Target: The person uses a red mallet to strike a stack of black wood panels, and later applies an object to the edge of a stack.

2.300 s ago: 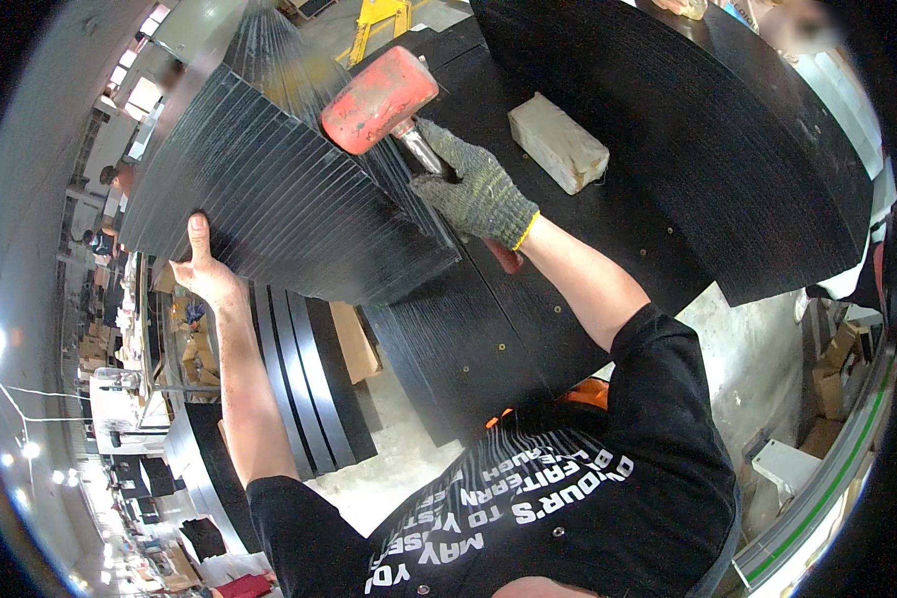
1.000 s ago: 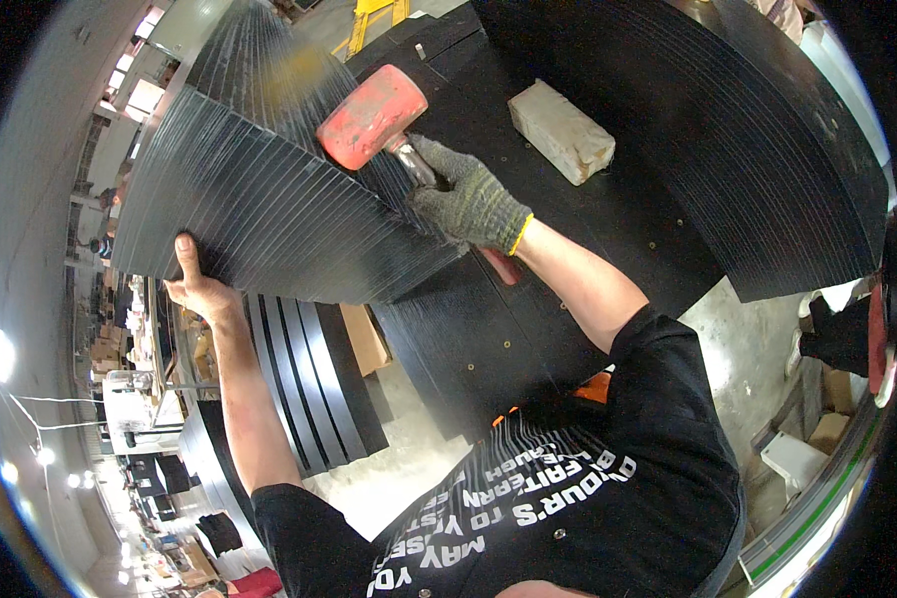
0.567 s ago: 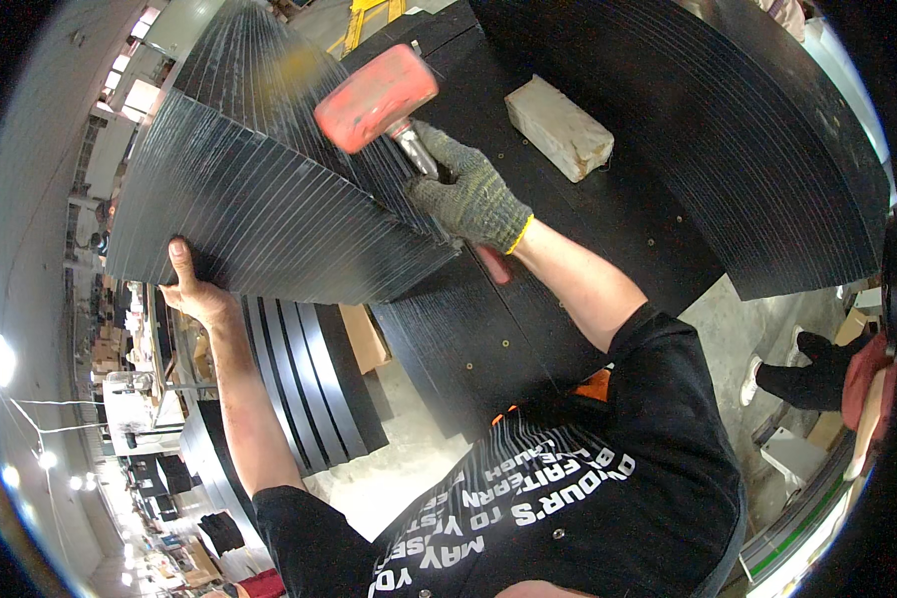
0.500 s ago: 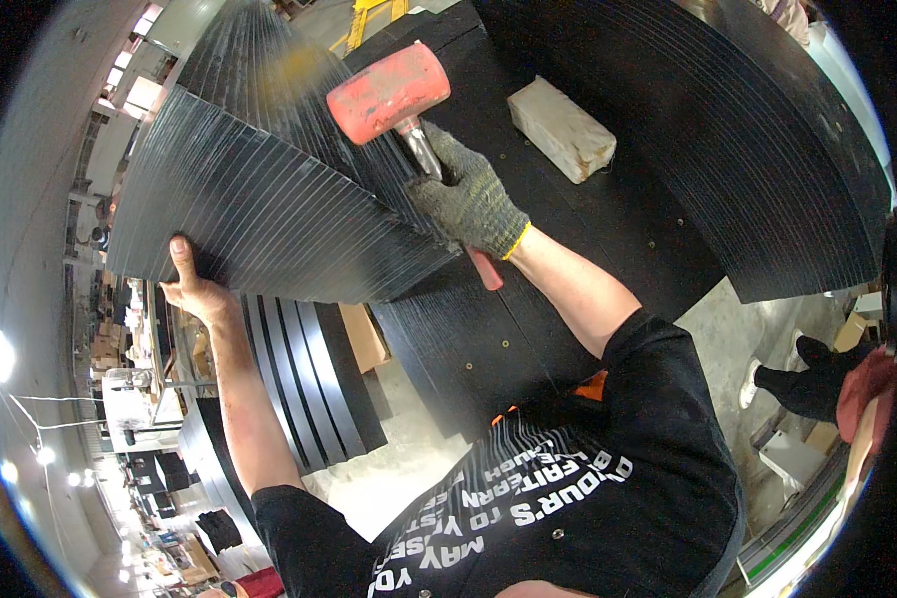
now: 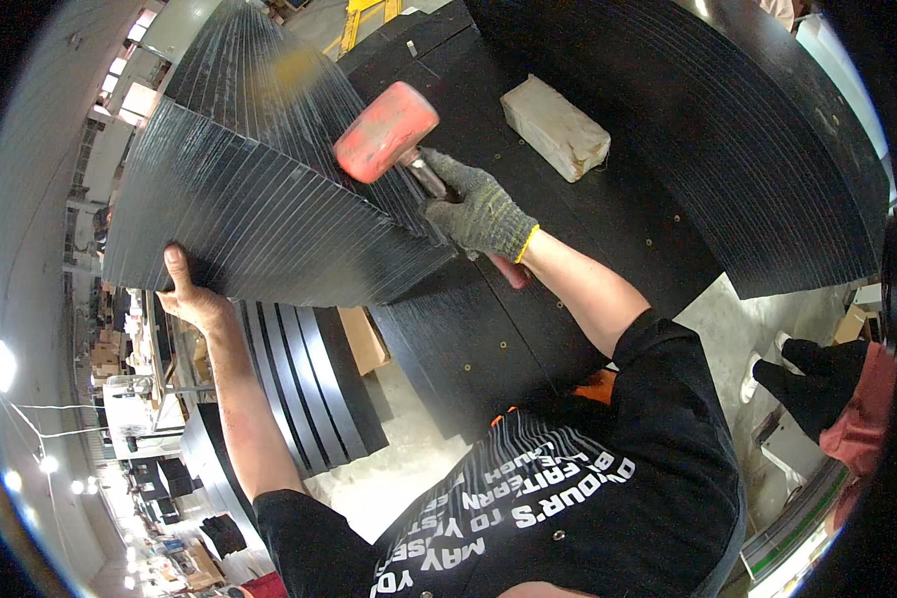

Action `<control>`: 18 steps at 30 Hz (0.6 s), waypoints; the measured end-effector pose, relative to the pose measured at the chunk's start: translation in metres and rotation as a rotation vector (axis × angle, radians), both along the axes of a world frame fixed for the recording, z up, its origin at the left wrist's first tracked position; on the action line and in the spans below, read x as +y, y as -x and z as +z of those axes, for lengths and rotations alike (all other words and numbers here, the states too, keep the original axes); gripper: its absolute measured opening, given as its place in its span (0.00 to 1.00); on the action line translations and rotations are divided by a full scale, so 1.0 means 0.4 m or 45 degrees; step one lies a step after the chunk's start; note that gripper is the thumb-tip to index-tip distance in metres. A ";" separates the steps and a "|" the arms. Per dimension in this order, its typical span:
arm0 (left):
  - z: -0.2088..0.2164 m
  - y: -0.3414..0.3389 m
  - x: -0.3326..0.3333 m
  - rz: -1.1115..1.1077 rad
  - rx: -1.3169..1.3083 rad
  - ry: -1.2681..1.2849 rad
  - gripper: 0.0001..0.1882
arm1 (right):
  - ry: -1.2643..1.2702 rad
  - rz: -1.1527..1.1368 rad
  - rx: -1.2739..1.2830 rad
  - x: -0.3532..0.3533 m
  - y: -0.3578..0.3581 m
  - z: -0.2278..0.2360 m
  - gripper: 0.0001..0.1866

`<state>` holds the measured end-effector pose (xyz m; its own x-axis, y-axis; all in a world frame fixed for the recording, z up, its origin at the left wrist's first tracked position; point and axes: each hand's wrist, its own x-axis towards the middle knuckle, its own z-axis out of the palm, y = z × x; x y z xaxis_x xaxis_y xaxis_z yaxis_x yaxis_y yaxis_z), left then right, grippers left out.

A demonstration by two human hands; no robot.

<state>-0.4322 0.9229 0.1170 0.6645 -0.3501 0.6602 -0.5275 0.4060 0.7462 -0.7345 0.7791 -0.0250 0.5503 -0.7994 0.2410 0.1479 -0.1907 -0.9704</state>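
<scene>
Base layer: flat black boards (image 5: 623, 214) with small brass-coloured fittings, mostly right of the ribbed panel. Well right of that panel: a second curved, ribbed black panel (image 5: 757, 140). Landmark: the ribbed panel (image 5: 259, 214) itself, black, with a long ridge-like edge. Below the panel in view: glossy dark curved strips (image 5: 304, 389), side by side. Far right of the panel: co-worker (image 5: 827, 389) in dark trousers and reddish top, more fully in view than two seconds earlier. Just beside the panel's long edge: red-headed mallet (image 5: 387, 133), head lower in view than half a second earlier; contact not confirmable. Implication, by judgement: tapping stroke in progress, panel pose essentially unchanged. Right of the panel: pale wrapped block (image 5: 556, 128), on the boards. Gloved right hand (image 5: 478, 211): wrapped firmly around the mallet handle. Bare left hand (image 5: 194, 299): thumb against the panel's lower-left edge, fingers largely hidden, closure undeterminable.
</scene>
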 end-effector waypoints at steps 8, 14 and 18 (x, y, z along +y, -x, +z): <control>-0.001 0.011 -0.003 0.092 -0.025 -0.005 0.43 | -0.137 0.065 0.081 0.015 -0.002 -0.051 0.37; -0.002 0.007 -0.005 0.065 -0.022 0.018 0.39 | -0.026 -0.006 -0.013 0.043 -0.009 -0.062 0.36; -0.005 0.007 -0.002 0.076 0.000 -0.003 0.38 | -0.318 0.096 0.097 0.049 0.019 -0.037 0.37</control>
